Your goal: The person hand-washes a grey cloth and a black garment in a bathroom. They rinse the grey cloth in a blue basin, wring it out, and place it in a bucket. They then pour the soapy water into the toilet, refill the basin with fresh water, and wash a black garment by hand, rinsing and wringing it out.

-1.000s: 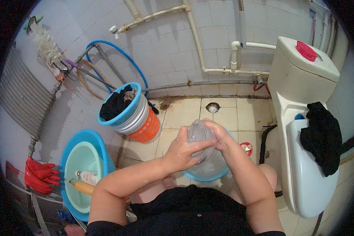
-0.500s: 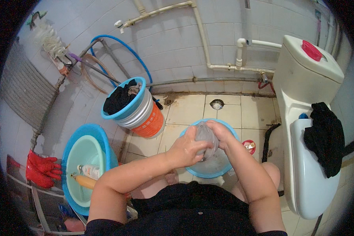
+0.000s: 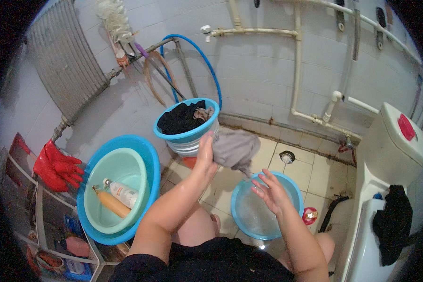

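Note:
A wet grey cloth [image 3: 236,149] hangs loosely beside my left hand [image 3: 205,154], whose fingers grip its near edge, partly hidden from view. It is close to the blue basin [image 3: 160,136] of dark clothes that sits on top of a striped bucket. My right hand [image 3: 272,193] holds nothing, with its fingers spread above the far rim of a blue washbasin [image 3: 249,225] on the floor. Cloudy, sudsy water fills that basin.
At left, a pale green basin [image 3: 91,197] with two bottles sits inside a larger blue tub [image 3: 151,188]. Red rubber gloves [image 3: 58,167] hang by the wall. A toilet [image 3: 385,141] with a black garment [image 3: 394,225] on its lid stands at right. The floor has a drain [image 3: 286,157].
My hands have parted. The bunched grey cloth has left the floor basin, opened out, and moved left toward the bucket in my left hand. My right hand has let go; the view has swung left.

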The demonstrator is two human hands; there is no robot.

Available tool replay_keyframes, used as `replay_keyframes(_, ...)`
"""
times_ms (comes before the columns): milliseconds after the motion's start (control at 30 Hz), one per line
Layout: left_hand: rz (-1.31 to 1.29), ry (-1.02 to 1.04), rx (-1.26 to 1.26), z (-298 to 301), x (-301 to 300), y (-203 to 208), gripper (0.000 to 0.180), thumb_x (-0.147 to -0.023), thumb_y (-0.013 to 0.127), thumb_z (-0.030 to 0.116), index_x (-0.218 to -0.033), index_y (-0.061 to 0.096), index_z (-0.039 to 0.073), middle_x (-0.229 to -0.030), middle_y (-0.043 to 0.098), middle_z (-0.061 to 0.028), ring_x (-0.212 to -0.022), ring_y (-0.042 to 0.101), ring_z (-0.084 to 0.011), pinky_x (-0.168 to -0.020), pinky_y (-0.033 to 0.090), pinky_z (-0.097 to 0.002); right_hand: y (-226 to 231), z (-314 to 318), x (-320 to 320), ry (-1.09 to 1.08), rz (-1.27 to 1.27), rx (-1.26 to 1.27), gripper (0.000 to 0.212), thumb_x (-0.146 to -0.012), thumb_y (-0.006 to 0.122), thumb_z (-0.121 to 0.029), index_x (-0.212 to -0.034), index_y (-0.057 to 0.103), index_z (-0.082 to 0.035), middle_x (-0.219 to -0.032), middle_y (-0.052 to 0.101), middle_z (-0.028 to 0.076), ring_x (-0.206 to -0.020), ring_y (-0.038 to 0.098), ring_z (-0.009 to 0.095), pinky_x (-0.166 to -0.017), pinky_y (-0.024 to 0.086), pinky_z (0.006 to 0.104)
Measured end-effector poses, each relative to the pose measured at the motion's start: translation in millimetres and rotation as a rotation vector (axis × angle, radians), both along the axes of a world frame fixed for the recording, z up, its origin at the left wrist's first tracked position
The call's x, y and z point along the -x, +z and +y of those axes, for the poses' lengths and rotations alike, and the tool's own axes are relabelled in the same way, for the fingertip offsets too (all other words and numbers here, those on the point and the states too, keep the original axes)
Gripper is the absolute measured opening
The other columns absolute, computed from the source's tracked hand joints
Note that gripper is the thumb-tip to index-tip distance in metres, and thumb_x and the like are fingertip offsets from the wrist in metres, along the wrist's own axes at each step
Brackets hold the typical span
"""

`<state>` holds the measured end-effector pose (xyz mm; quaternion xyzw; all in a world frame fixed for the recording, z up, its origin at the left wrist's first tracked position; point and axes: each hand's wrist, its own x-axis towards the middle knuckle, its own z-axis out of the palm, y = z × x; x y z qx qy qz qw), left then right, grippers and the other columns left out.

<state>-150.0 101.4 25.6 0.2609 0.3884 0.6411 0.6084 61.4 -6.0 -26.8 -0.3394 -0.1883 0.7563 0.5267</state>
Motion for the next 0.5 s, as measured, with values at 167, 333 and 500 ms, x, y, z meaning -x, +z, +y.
replay_keyframes(167,0.111,0.414,-0.340,64,26,54,0.044,-0.086,0.053,0.021,-0.126,0.036,0.012,-0.121,0.043,-0.0122,-0.108,0.047,-0.0243,-0.088,0.044,-0.0391,-10,10,6,-0.003,-0.033,0.037,0.045,-0.089,0.051,-0.014,-0.129,0.034,-0.003,-0.130,0.038,0.013,-0.113,0.046,0.026,-0.091,0.044,0.0395)
replay_keyframes(333,0.430,0.690,-0.025,127,83,52,0.060,-0.080,0.061,0.030,-0.131,0.033,0.016,-0.135,0.019,-0.0165,-0.118,0.034,-0.0306,-0.094,0.038,-0.0390,-7,12,5,0.005,-0.084,0.060,0.028,-0.089,0.050,-0.014,-0.116,0.045,-0.006,-0.118,0.048,0.008,-0.104,0.052,0.022,-0.084,0.046,0.0354)
replay_keyframes(500,0.142,0.270,0.228,157,136,-7,0.059,-0.080,0.053,0.015,-0.135,0.033,0.009,-0.134,0.037,-0.0146,-0.123,0.034,-0.0287,-0.099,0.029,-0.0458,-15,10,-2,-0.014,-0.144,0.108,0.022,-0.089,0.051,-0.016,-0.109,0.050,-0.008,-0.110,0.052,0.005,-0.100,0.053,0.020,-0.082,0.046,0.0342)
